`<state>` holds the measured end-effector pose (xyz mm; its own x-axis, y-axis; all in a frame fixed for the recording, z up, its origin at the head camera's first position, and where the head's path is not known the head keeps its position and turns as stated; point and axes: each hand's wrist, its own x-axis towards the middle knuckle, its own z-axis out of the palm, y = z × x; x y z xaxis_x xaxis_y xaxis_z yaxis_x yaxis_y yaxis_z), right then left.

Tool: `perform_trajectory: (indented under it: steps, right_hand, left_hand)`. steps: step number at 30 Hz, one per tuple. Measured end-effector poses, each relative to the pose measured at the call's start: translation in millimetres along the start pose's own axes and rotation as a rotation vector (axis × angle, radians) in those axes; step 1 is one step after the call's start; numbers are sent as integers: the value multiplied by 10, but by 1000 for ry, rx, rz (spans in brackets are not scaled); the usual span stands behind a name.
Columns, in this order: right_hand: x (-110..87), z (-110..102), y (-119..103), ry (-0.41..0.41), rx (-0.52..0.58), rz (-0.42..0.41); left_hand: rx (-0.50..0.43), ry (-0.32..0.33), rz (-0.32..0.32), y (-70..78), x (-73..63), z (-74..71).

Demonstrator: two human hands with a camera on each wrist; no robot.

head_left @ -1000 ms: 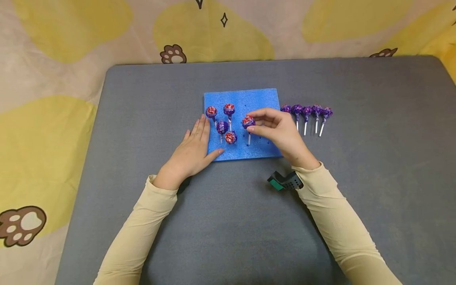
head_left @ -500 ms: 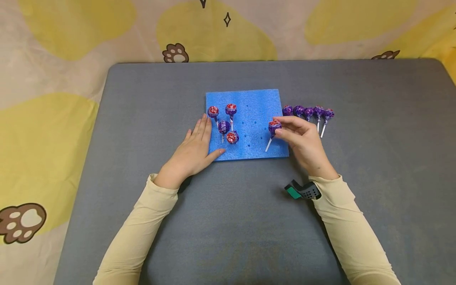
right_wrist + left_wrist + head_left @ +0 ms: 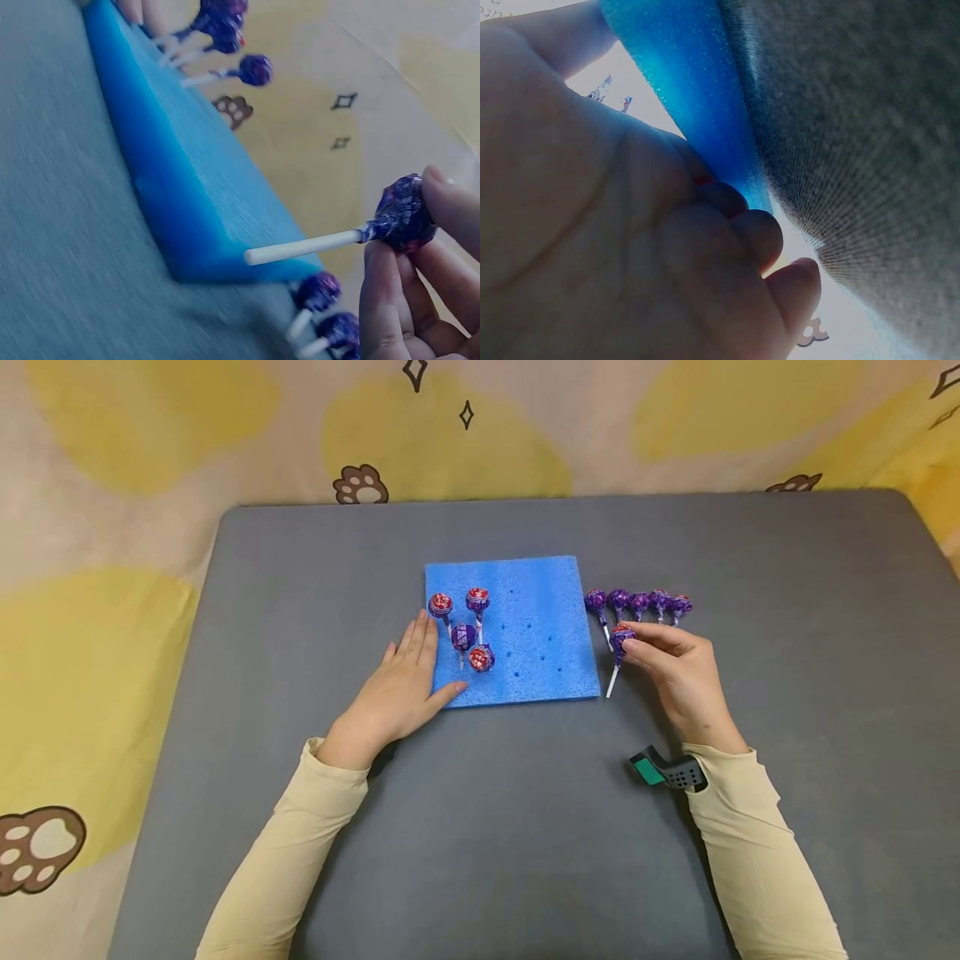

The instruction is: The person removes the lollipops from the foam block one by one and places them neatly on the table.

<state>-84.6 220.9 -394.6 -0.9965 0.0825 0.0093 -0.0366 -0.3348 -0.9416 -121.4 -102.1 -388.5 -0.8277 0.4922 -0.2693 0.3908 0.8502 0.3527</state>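
Observation:
A blue foam board with small holes lies on the grey table. Several lollipops in purple and red wrappers, among them one lollipop at the back, stand with their sticks in its left part. My left hand rests along the board's left edge, fingers straight, thumb over the front corner. Just off the board's right edge, my right hand pinches a lollipop by its wrapped head, the white stick slanting down and free of the foam.
Several more lollipops lie in a row on the table, right of the board and behind my right hand. A yellow and cream cloth with paw prints hangs behind the table.
My right hand has moved right with the lollipop, from above the board's holes to beyond its right edge. The left hand has stayed at the board's left edge.

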Motion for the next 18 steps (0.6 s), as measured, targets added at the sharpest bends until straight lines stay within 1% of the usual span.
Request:
perform_trajectory:
  steps: [3,7,13,18]
  right_hand:
    - [7,-67,-35,21,-53,-22]
    - [15,-141,-37,42,-122,-27]
    - [35,-149,30,46,-224,18]
    - [32,-174,34,63,-292,37]
  left_hand:
    - [-11,4,0,2,-3,9]
    - [-21,1,3,-5,-7,33]
    - [-24,1,-1,-47,-26,39]
    - [-32,10,19,-31,0,48]
